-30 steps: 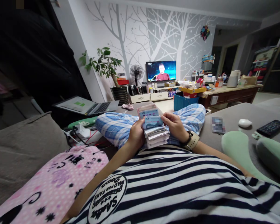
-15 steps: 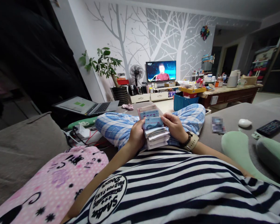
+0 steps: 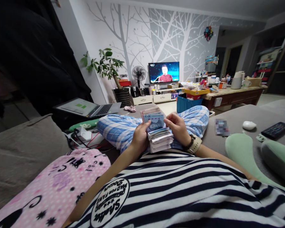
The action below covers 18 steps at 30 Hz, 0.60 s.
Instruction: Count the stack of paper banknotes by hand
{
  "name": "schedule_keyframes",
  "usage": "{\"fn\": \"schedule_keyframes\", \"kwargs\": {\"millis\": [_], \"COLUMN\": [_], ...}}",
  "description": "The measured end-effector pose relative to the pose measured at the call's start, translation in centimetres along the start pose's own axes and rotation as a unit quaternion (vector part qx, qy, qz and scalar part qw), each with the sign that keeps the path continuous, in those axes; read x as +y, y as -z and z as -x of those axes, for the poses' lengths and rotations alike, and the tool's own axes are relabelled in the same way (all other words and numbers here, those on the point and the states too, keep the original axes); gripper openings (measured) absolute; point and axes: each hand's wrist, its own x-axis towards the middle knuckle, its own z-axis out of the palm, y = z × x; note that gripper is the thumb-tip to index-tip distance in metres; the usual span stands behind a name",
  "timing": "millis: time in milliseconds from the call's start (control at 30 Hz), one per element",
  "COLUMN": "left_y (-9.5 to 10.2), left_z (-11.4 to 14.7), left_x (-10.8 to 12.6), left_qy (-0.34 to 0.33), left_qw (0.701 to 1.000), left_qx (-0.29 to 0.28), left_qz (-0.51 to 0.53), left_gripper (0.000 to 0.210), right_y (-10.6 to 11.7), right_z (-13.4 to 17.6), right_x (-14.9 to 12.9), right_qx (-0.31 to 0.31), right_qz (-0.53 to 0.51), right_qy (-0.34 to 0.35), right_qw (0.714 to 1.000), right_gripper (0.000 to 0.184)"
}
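A thick bundle of banknotes point(image 3: 157, 123) is held over my lap. Its top face shows a blue note with a portrait, and pinkish notes stick up behind it. Below, the folded ends of several notes fan out towards my striped shirt. My left hand point(image 3: 140, 135) grips the bundle along its left side, thumb lying on the front note. At the upper right edge, my right hand point(image 3: 180, 129) is closed, its thumb and curled fingers at the blue note's corner. A pale watch and dark bracelet circle the right wrist.
My crossed legs wear blue plaid trousers point(image 3: 116, 126). A laptop point(image 3: 82, 107) stands open to the left, near cables and a power strip. On the sofa at right lie a white mouse point(image 3: 249, 125), a remote control point(image 3: 275, 130) and a green cushion point(image 3: 239, 148). A cluttered table stands beyond.
The front blue note now shows its portrait side, where a different blue note face was before. My right fingers have shifted slightly; the left hand stays around the bundle.
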Motion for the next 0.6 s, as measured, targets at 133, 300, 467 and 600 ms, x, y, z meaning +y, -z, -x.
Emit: {"fn": "schedule_keyframes", "kwargs": {"millis": [133, 300, 467, 600], "left_y": [-0.02, 0.19, 0.35, 0.21], "left_z": [0.42, 0.39, 0.32, 0.29], "left_x": [0.23, 0.14, 0.12, 0.22], "left_qy": [0.022, 0.013, 0.011, 0.01], "left_qw": [0.999, 0.999, 0.998, 0.999], "left_qx": [-0.036, -0.048, -0.046, -0.037], "left_qz": [-0.006, -0.022, -0.032, -0.03], "left_gripper": [0.021, 0.027, 0.028, 0.027], "right_y": [0.16, 0.32, 0.31, 0.29], "right_z": [-0.26, -0.32, -0.37, -0.43], "right_x": [0.71, 0.62, 0.21, 0.0], "right_qx": [0.024, 0.0, -0.003, -0.005], "right_qz": [0.015, 0.039, 0.035, 0.043], "right_qy": [-0.036, -0.036, -0.019, -0.022], "right_qw": [0.999, 0.999, 0.999, 0.999], "right_gripper": [0.038, 0.041, 0.039, 0.039]}}
